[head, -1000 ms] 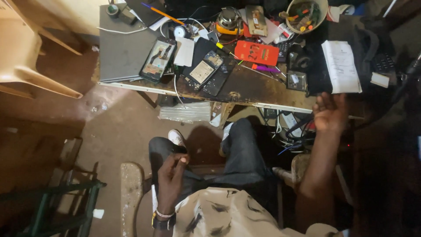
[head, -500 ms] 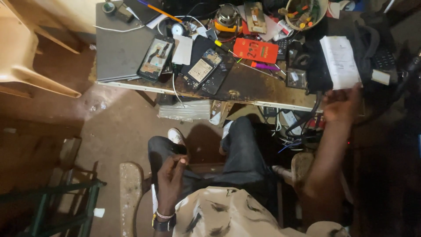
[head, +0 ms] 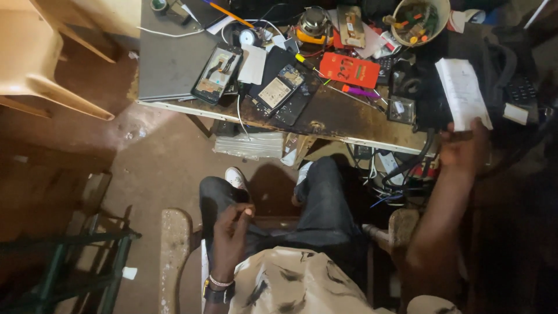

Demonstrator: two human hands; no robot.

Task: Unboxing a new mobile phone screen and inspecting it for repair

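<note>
The right hand (head: 462, 152) pinches the lower edge of a white rectangular paper booklet (head: 463, 93) lying at the right end of the cluttered workbench (head: 325, 119). The left hand (head: 231, 235) rests loosely curled on the lap, holding nothing. A flat orange-red rectangular package (head: 349, 70) lies mid-bench, beside opened phones (head: 285, 87).

So the thing being handled is a white rectangular sheet of paper with printed lines (head: 463, 93), looks folded or stacked, hard to tell. It's lying tilted on the dark clutter at the right end of the worn wooden workbench (head: 325, 119), near edge pinched between fingers.
</note>
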